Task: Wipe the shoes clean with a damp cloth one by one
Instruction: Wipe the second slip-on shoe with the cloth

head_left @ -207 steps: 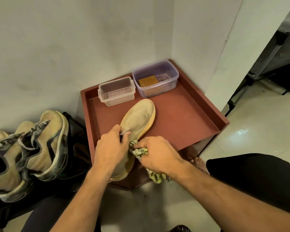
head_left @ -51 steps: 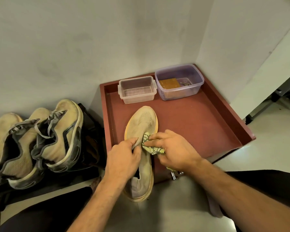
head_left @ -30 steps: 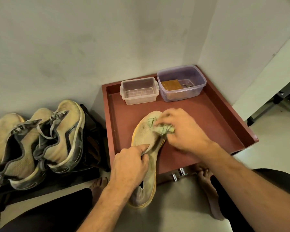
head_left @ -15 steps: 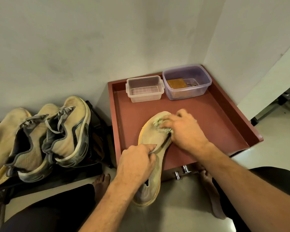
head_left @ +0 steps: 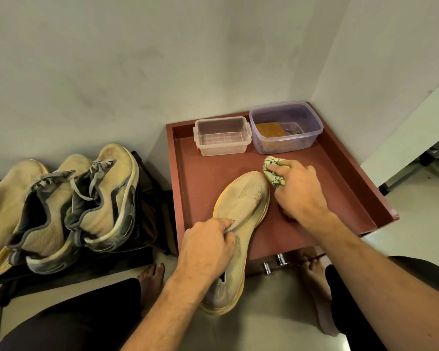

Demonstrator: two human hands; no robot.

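Shoe in hand: the beige knit shoe (head_left: 241,211) lies with its toe on the red tray (head_left: 340,178) and its heel hanging off the near edge, over the floor.
Your left hand: your left hand (head_left: 207,245) is pinching the knit upper near the shoe's opening, holding it in place.
Your right hand: your right hand (head_left: 298,191) is closed around the bunched cloth (head_left: 273,171), which sits just beside the toe, at its right edge; whether it touches the shoe, you cannot tell from here.
Step, as judged: you look to be at the far end of a wiping stroke on the toe, so this shoe is in progress, not finished.
Condition: the upper looks dull and yellowed, and the sole edge and heel show no sign of cleaning that can be made out.
Left to do: the other shoes (head_left: 61,203) sit on the dark rack (head_left: 147,198) to your left, visibly grimy and apparently not yet wiped.
Also on the tray: a clear box (head_left: 222,135) and a purple-tinted tub (head_left: 287,130) stand at the back, well apart from the shoe.
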